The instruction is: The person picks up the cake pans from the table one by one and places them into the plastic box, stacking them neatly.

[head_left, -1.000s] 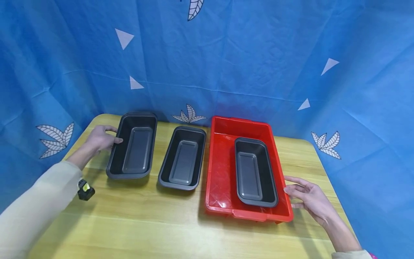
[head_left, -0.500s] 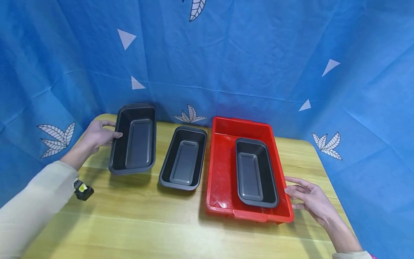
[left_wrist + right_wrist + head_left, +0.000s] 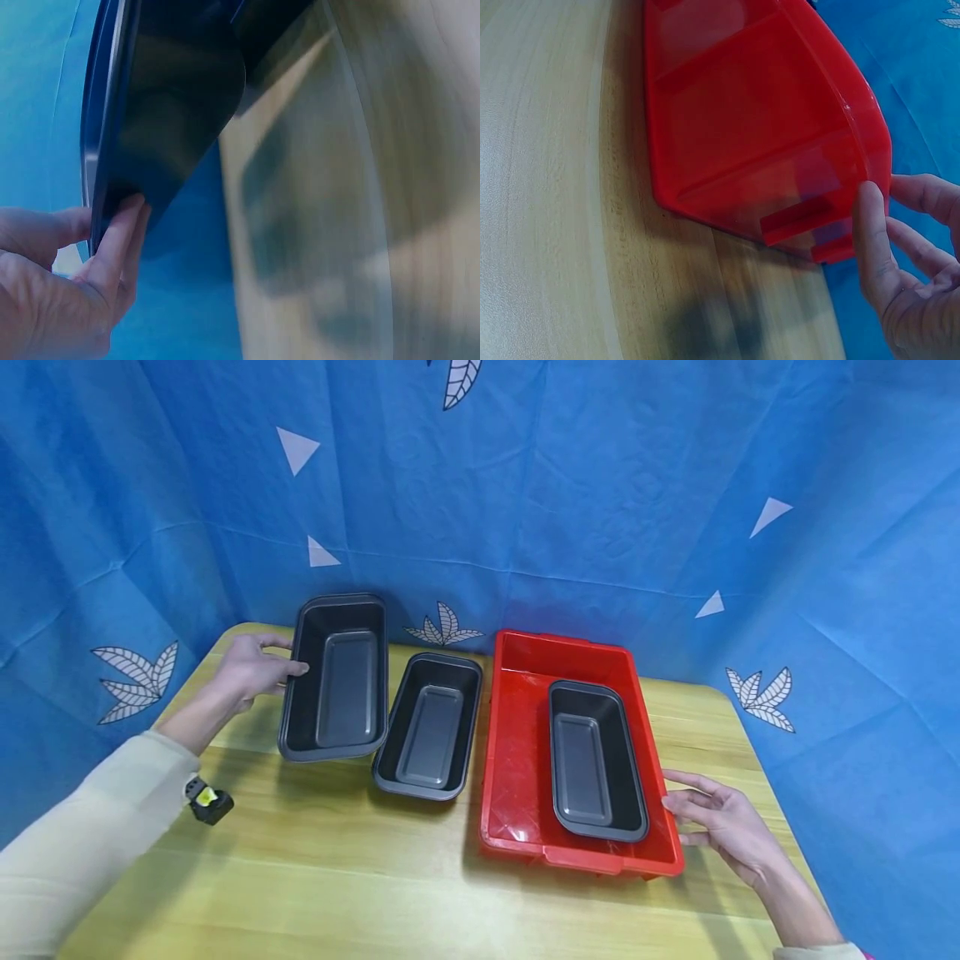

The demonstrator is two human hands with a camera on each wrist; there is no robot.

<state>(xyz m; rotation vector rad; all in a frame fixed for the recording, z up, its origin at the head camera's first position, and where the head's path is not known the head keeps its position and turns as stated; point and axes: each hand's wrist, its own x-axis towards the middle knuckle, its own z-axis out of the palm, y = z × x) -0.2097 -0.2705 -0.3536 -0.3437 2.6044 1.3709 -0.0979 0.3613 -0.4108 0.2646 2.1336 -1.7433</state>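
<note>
Held pan (image 3: 345, 685) shifted right, grip (image 3: 253, 668) partly hidden

The table (image 3: 337, 881) carries a dark pan (image 3: 431, 735) and red tray (image 3: 519, 760).

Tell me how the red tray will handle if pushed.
Low and wide, the red tray should slide rather than tip. Glossy and plastic-looking, it may flex slightly. The pan inside could shift into the bare space beside it.

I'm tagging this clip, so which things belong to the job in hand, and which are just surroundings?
Likely part of the job:
left hand, holding the left pan
right hand, touching the red tray
inner pan, inside the red tray
middle pan

Just surroundings:
wooden table
blue curtain
</note>
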